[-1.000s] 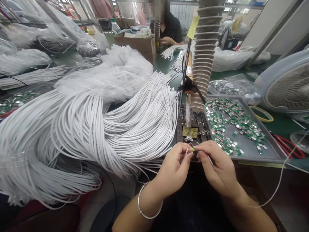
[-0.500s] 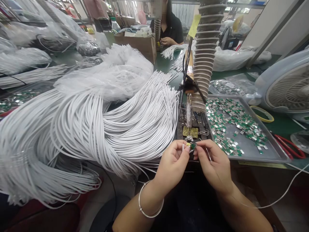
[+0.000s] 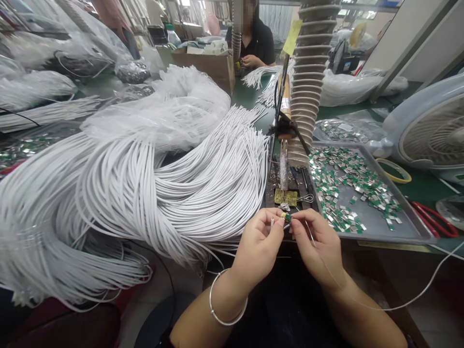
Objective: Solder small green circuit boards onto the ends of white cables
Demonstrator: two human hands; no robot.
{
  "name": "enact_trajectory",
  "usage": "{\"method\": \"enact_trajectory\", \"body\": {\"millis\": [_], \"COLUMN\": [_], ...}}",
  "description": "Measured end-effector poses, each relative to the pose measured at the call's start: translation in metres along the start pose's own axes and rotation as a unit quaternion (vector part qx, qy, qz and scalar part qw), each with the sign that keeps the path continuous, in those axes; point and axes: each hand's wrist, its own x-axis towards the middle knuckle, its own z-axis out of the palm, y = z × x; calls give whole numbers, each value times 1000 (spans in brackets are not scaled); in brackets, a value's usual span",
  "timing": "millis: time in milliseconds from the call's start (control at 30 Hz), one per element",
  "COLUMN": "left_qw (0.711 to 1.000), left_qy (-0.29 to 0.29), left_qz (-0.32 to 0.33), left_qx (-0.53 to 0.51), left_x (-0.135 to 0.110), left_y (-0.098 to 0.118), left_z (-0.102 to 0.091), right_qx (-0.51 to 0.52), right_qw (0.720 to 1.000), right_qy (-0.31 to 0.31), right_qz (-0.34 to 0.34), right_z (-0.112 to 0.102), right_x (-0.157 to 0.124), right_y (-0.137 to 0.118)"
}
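My left hand [image 3: 259,246] and my right hand [image 3: 317,244] meet fingertip to fingertip just in front of the soldering stand. Between them sits a tiny green circuit piece [image 3: 287,218], pinched by the right thumb and forefinger. My left hand pinches the end of a thin white cable [image 3: 272,223] against that piece. A thin wire [image 3: 362,302] trails from my right hand off to the right. A soldering iron [image 3: 283,145] points down at the black stand [image 3: 286,193] directly beyond my fingers.
A huge bundle of white cables [image 3: 145,188] fills the left. A grey tray [image 3: 377,227] of several small green pieces lies to the right, with red scissors [image 3: 433,220], a tape ring [image 3: 393,170] and a fan [image 3: 431,130] beyond. A ribbed duct [image 3: 308,82] rises behind the iron. Another person [image 3: 253,41] works at the far end.
Both hands have lifted slightly toward the soldering stand, fingertips kept together. The trailing wire on the right has sagged lower.
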Motion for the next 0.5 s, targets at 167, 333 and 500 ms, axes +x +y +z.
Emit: {"method": "enact_trajectory", "body": {"millis": [167, 333, 500], "left_qw": [1000, 1000, 999], "left_qy": [-6, 1, 22], "left_qz": [-4, -2, -23], "left_qx": [-2, -1, -10], "left_x": [-1, 0, 3], "left_y": [1, 1, 1], "left_z": [1, 0, 0], "right_qx": [-3, -12, -36], "right_qw": [1000, 1000, 992], "right_qy": [2, 2, 25], "right_qz": [-1, -19, -117], "right_z": [-1, 0, 1], "right_x": [-2, -1, -5], "right_y": [2, 3, 10]}}
